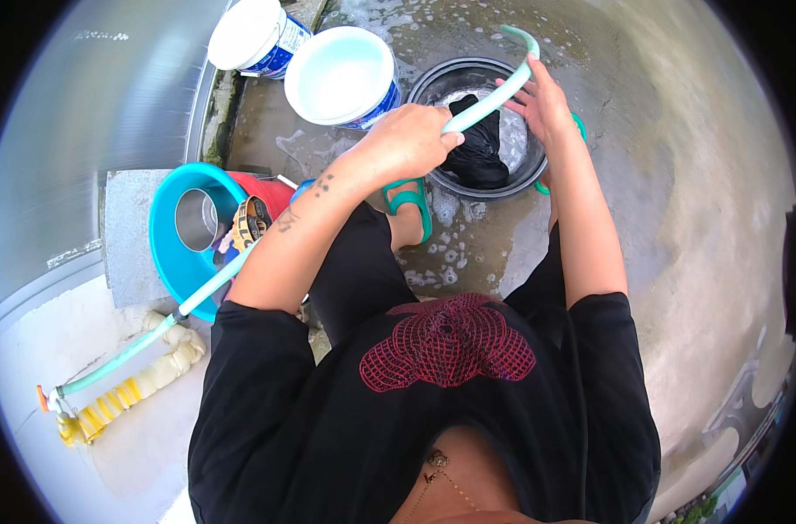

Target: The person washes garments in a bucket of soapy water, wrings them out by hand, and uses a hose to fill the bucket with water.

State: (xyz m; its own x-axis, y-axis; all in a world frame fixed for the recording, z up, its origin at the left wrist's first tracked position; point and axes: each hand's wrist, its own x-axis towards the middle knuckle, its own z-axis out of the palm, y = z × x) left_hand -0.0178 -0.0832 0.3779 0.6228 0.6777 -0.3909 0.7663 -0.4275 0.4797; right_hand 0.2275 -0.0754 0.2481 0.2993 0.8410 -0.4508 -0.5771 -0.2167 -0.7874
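Observation:
My left hand (pixel 411 138) is closed around a pale green hose (pixel 490 103), which slants up to the right. Near the hose's bent free end, my right hand (pixel 542 100) has its fingers stretched out and apart, touching or just beside the hose; the contact is partly hidden. Beneath both hands stands a dark round basin (pixel 437 77) holding black cloth (pixel 481 148) and some sudsy water. No stream from the hose can be made out.
Two white-and-blue buckets, one lidded (pixel 245 35) and one with whitish contents (pixel 341 77), stand beyond my left hand. A turquoise tub (pixel 164 231) holds a metal pot (pixel 197 220). The hose runs back to an orange-handled tap (pixel 44 397). Suds wet the concrete floor (pixel 455 249).

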